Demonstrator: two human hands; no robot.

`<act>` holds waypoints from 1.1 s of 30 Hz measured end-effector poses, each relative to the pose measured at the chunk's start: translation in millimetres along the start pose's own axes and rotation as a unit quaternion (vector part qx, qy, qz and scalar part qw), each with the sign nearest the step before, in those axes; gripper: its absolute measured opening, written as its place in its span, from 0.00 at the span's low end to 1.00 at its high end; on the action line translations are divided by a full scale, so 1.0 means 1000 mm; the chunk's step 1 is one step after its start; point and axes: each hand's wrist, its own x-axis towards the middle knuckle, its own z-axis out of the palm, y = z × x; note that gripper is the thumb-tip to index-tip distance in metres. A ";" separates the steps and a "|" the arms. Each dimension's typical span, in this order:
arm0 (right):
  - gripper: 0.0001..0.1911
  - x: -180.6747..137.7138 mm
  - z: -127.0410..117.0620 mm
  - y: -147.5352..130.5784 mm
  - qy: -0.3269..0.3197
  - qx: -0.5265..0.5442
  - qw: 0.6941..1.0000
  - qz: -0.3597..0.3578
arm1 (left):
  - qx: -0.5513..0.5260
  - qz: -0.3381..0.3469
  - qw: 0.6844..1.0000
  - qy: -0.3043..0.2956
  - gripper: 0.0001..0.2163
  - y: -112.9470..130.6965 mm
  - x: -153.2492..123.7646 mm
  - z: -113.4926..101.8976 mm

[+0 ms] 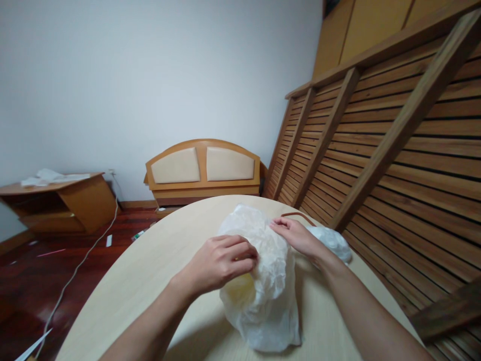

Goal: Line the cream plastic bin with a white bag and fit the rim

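A crumpled translucent white plastic bag (263, 296) lies on a round pale wooden table (150, 281), with something yellowish showing through its left side. My left hand (220, 260) is closed, its fingers pinching the bag's left upper edge. My right hand (295, 234) rests on the bag's top right, fingers curled and gripping the plastic. Both forearms reach in from the bottom of the view.
A second white bag (332, 240) and a brown strap or cord (296, 215) lie behind my right hand. A slatted wooden bed frame (394, 135) leans at the right. A headboard (203, 170), a low wooden cabinet (56, 203) and a white cable (78, 265) are on the floor.
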 end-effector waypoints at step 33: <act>0.37 -0.049 0.038 -0.054 -0.075 -0.049 0.966 -0.242 | -0.037 -0.272 0.962 0.010 0.06 -0.011 -0.010 0.014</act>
